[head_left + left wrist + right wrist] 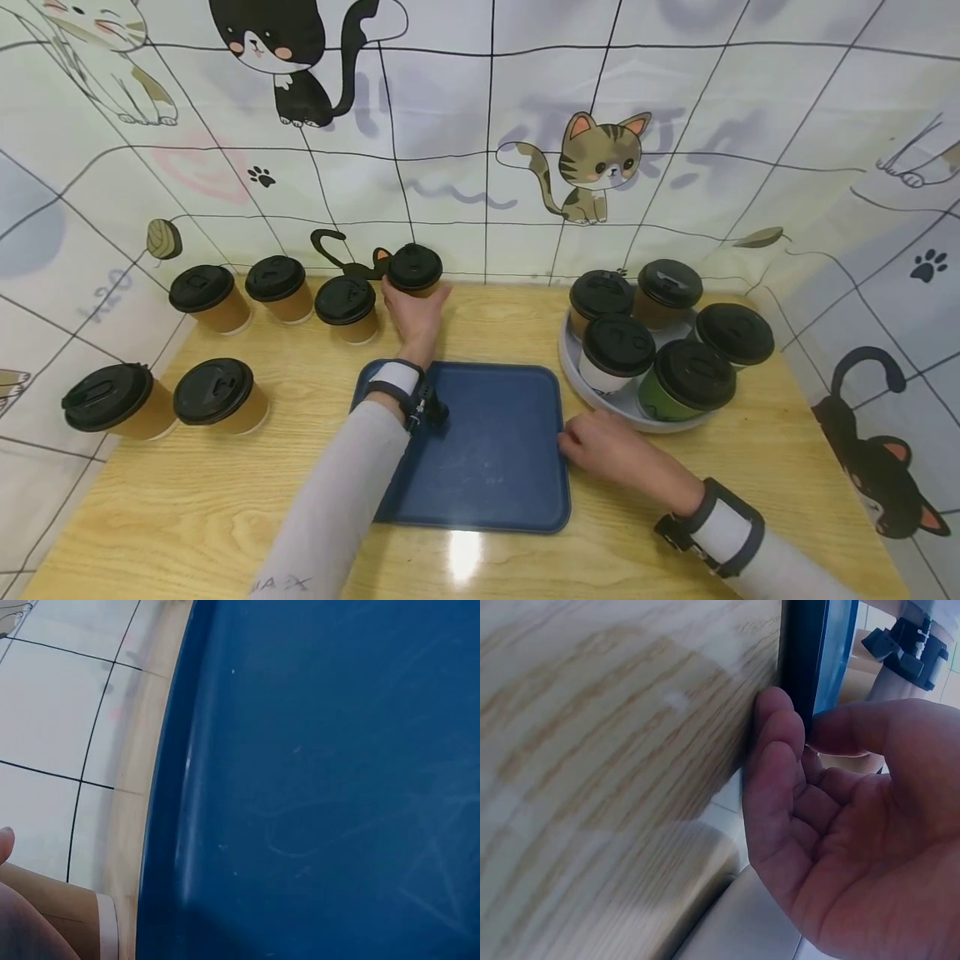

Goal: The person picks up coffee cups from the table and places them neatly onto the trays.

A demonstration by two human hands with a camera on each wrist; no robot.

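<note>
My left hand reaches over the blue tray and grips a brown paper coffee cup with a black lid near the back wall. Part of that cup shows beside the hand in the left wrist view. Another lidded brown cup stands just left of it. At the tray's right edge, my right hand pinches the rim; in the right wrist view the thumb and curled fingers close on the tray's edge. The tray's surface bears only light scratches.
Several lidded brown cups stand on the left of the wooden table. A round grey tray on the right holds several lidded cups, brown, white and green. A cat-patterned cloth covers the walls behind and beside.
</note>
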